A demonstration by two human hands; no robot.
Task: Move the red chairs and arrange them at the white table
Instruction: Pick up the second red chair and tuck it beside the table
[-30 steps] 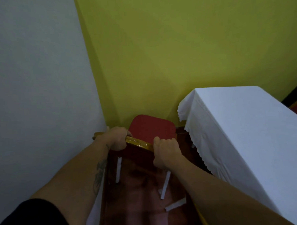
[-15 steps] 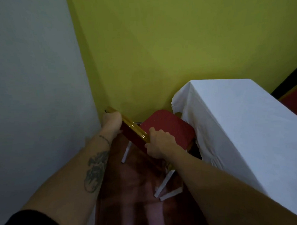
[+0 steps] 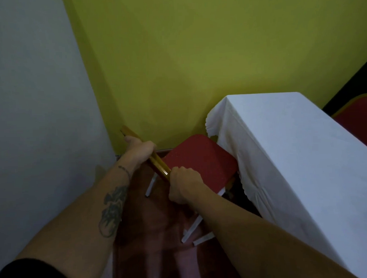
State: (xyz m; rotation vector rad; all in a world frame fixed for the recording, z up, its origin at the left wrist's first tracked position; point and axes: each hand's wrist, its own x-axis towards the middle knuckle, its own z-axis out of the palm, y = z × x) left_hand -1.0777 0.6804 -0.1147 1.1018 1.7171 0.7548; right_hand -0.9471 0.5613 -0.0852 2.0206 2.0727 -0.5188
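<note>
A red chair (image 3: 200, 161) with a gold-framed backrest stands in the room's corner, its seat turned toward the white table (image 3: 299, 155). The seat's right edge touches the hanging tablecloth. My left hand (image 3: 140, 149) grips the far end of the backrest's top rail. My right hand (image 3: 185, 185) grips the near end of the same rail. The chair's white leg tips show below my right forearm. A second red chair (image 3: 359, 122) shows partly behind the table at the right edge.
A white wall (image 3: 38, 123) closes the left side and a yellow-green wall (image 3: 196, 65) stands straight ahead, meeting in the corner behind the chair. The floor (image 3: 153, 254) is dark red. A dark strip runs along the upper right edge.
The chair has turned clockwise, its seat swinging right until it meets the tablecloth. Both hands stayed on the backrest rail, the left one moving farther away.
</note>
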